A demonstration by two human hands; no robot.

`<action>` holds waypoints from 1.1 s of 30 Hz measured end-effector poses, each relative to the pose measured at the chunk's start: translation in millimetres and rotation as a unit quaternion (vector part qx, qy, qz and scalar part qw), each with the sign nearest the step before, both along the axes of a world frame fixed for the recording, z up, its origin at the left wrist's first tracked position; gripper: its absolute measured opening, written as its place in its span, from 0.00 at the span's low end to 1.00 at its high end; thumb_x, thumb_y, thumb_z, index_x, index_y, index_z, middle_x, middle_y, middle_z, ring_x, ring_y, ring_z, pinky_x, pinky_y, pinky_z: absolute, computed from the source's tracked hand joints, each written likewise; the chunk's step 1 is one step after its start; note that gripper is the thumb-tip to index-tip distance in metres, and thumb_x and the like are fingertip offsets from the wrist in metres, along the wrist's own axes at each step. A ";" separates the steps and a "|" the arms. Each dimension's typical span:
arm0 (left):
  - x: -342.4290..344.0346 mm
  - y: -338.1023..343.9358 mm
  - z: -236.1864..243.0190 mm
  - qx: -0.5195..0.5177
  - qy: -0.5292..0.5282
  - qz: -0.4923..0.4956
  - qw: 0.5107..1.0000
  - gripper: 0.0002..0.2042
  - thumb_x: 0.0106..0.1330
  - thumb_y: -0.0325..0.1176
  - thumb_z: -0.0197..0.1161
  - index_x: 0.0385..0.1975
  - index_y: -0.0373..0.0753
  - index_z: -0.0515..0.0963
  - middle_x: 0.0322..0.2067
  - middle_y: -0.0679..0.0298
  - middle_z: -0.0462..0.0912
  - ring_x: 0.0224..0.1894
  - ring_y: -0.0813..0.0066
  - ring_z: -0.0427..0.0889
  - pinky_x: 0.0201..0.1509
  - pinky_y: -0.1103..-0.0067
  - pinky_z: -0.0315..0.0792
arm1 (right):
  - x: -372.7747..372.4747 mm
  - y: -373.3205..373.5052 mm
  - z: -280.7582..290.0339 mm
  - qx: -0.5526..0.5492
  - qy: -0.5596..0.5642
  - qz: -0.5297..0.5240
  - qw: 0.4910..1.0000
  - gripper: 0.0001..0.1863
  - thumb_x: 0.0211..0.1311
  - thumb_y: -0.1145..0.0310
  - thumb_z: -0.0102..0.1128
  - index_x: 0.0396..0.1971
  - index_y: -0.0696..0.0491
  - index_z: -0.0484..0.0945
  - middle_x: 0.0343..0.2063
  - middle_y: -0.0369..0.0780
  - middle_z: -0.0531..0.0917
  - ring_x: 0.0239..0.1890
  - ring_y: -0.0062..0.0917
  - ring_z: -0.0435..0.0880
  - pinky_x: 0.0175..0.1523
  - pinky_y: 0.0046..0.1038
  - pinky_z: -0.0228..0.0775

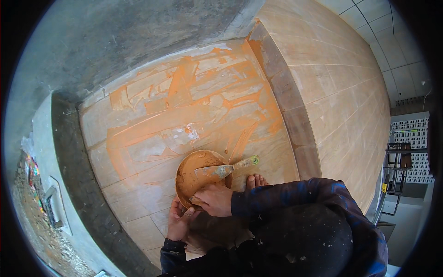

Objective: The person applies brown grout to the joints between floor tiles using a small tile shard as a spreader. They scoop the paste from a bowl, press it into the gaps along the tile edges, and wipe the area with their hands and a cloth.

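Note:
A round basin of orange paste sits low in front of me. Across its right side rests a scraper with a light green-tipped handle, its blade smeared with paste. My right hand is closed at the bowl's near edge on a small tool, mostly hidden by my fingers. My left hand grips the lower left rim of the bowl, thumb up. The tiled floor around the bowl carries streaks of orange paste. My bare toes show just right of the bowl.
A grey plastered wall borders the far side. On the left are a low kerb, a grey trowel-like tool and rubble. A tiled wall rises on the right, with dark metal furniture beyond.

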State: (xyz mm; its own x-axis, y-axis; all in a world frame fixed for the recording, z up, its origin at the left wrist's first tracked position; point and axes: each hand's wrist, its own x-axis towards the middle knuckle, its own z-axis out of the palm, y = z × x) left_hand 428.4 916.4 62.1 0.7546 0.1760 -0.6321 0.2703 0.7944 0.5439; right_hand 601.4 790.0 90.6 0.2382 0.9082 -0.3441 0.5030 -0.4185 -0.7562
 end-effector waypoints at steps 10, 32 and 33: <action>-17.4 -7.0 -22.4 -0.006 -0.005 -0.018 1.000 0.31 0.72 0.20 0.63 0.72 0.43 0.58 0.67 0.62 0.72 0.65 0.66 0.76 0.65 0.65 0.79 | 12.4 -18.7 -24.6 -0.073 0.258 -0.076 0.960 0.09 0.69 0.70 0.63 0.42 0.60 0.81 0.32 0.42 0.87 0.37 0.25 0.86 0.43 0.33 0.75; -101.9 4.0 -9.2 0.079 0.030 0.061 0.994 0.37 0.73 0.24 0.66 0.78 0.37 0.54 0.64 0.61 0.76 0.61 0.73 0.78 0.67 0.74 0.72 | 75.5 251.8 -9.4 0.228 -0.038 0.054 0.971 0.16 0.61 0.77 0.66 0.50 0.57 0.85 0.43 0.38 0.88 0.42 0.27 0.85 0.49 0.28 0.79; -104.8 0.6 -7.3 0.079 0.021 0.076 0.994 0.37 0.73 0.24 0.66 0.78 0.36 0.54 0.65 0.62 0.76 0.62 0.73 0.78 0.69 0.74 0.71 | 75.7 281.7 -14.3 0.288 -0.116 0.106 0.945 0.17 0.59 0.77 0.66 0.50 0.55 0.86 0.45 0.38 0.87 0.45 0.31 0.83 0.52 0.30 0.78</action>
State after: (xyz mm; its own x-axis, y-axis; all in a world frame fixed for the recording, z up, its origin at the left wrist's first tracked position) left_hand 323.6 916.9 54.8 0.6849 0.3849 -0.6187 0.1793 0.7340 0.6551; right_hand 677.1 1071.6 76.4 0.0383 0.9646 0.2610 0.7097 0.1576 -0.6866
